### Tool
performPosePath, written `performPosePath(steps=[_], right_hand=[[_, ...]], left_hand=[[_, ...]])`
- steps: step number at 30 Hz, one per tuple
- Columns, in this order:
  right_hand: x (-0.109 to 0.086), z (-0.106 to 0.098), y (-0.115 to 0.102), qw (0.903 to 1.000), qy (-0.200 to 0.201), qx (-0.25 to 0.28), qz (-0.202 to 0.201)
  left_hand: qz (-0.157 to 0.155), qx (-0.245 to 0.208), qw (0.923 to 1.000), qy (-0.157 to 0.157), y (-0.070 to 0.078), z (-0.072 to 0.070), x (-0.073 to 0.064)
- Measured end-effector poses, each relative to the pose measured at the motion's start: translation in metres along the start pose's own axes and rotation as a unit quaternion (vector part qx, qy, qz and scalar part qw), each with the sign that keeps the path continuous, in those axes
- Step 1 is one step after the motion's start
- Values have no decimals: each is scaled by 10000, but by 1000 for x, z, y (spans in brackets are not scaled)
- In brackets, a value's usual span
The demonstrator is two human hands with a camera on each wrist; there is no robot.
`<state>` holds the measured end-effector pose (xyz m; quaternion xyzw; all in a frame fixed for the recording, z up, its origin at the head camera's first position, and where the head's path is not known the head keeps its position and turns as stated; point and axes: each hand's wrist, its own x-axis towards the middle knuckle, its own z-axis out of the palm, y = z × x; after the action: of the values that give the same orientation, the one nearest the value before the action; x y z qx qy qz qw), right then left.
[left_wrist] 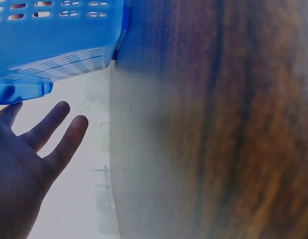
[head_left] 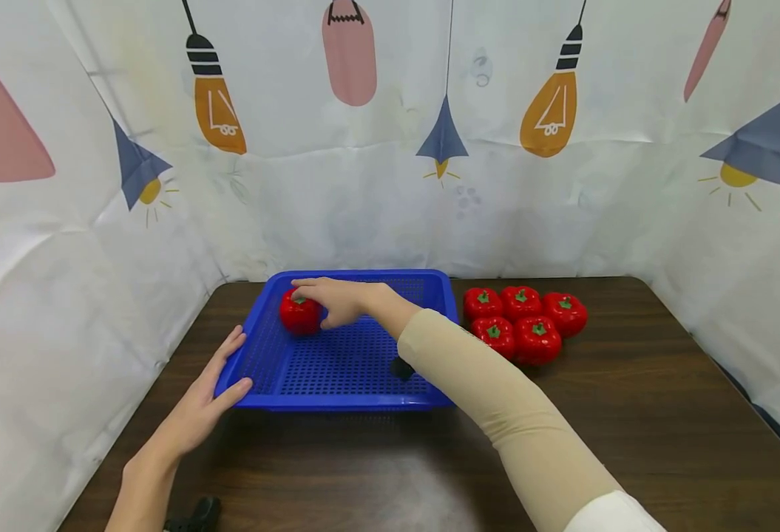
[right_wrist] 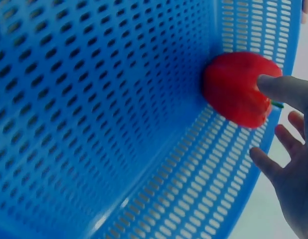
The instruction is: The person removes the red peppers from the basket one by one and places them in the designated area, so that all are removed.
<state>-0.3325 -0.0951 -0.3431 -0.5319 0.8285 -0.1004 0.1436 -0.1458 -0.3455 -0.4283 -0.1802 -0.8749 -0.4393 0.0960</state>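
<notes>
A red bell pepper (head_left: 300, 313) stands in the back left corner of a blue perforated plastic basket (head_left: 336, 401). Over it reaches my right hand (head_left: 336, 299), fingers spread and thumb apart from them. In the right wrist view the thumb overlaps the bell pepper (right_wrist: 236, 89), while the other fingers of the right hand (right_wrist: 296, 184) are off it; contact is unclear. My left hand (head_left: 193, 414) rests at the basket's left rim, its fingers straight and the thumb by the front left corner. Straight, parted fingers of the left hand (left_wrist: 24, 164) show beneath the basket wall (left_wrist: 54, 45).
Several more red bell peppers (head_left: 521, 325) sit in two rows right of the basket. All stand on a dark brown wooden table (head_left: 656, 399). White curtains (head_left: 376, 199) printed with lamps enclose the back and sides.
</notes>
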Motion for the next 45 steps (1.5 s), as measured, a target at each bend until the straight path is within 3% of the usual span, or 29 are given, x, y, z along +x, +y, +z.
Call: performPosePath(steps=[8,19,30,35,40,45], right_hand=[[15,11,-5,9997,-92,-200,65],[13,7,-5,9998,-158,-80,108],[11,3,-5,9967,28,-726,374],[12,5,-4,9980,165,-409,460],[14,8,-6,9955,445,-268,791],[16,12,-6,9942,427,-207,969]], left_hand=[[-16,20,10000,-31,1,1,0],[-5,41,10000,3,3,-1,0],[49,39,10000,35,2,-1,1],[45,9,10000,36,2,-1,0],[29,-12,10000,35,2,1,0],[20,-15,10000,33,2,2,-1]])
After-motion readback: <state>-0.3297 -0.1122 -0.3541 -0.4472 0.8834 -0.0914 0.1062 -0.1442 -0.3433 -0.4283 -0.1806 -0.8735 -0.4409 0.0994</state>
